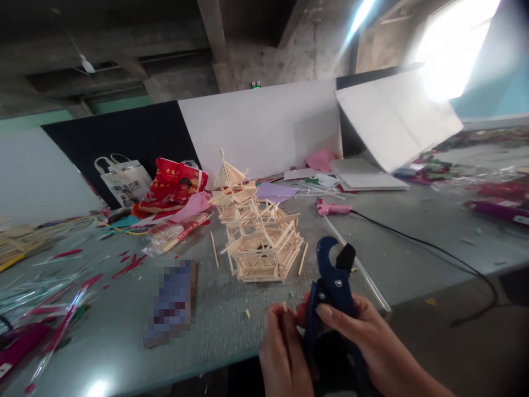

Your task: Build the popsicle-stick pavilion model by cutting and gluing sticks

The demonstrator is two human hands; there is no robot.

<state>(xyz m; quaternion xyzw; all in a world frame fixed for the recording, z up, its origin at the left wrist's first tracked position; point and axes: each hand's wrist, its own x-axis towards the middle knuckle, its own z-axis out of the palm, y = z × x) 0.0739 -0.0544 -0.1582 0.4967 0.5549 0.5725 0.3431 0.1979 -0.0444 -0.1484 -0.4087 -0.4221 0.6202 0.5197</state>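
Note:
My right hand (372,336) is wrapped round the handles of a dark blue cutter (339,284), whose hooked jaw points up and away. Just left of it, my left hand (283,347) has its fingers pinched together, with the tip of a small pale wooden piece (285,306) showing between them. Beyond both hands stands a pagoda-like model (264,251) of thin wooden sticks, with a pointed roof on its left part. Loose sticks lie on either side of it, one at the left (214,249) and one at the right (303,259).
A pink glue gun (334,208) with a black cord lies behind the cutter, near a clear rod (372,284). A blurred-out flat object (171,303) is left on the grey table (223,342). Red bag (171,184), papers and plastic scraps lie farther back and left.

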